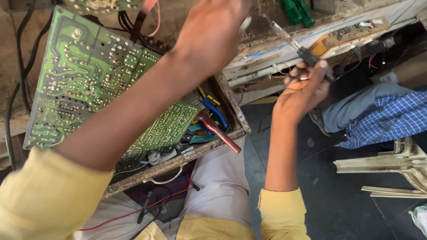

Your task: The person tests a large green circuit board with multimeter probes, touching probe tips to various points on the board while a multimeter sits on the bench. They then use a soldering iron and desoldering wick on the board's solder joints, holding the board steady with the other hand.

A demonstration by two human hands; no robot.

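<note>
Right hand (302,89) fingers closed round dark handle of clear-shafted screwdriver (295,43), held above bench edge, left hand (212,30) raised over green circuit board (85,80), fingers curled, grip contents cannot tell, red-handled pliers (218,129) in wooden tray (234,114) below.

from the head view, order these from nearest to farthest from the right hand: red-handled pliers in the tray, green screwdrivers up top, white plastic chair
From the right hand:
1. green screwdrivers, above it on the bench
2. red-handled pliers, lower left in the tray; nearly as close as the screwdrivers, so hard to call
3. white plastic chair, lower right on the floor
</note>
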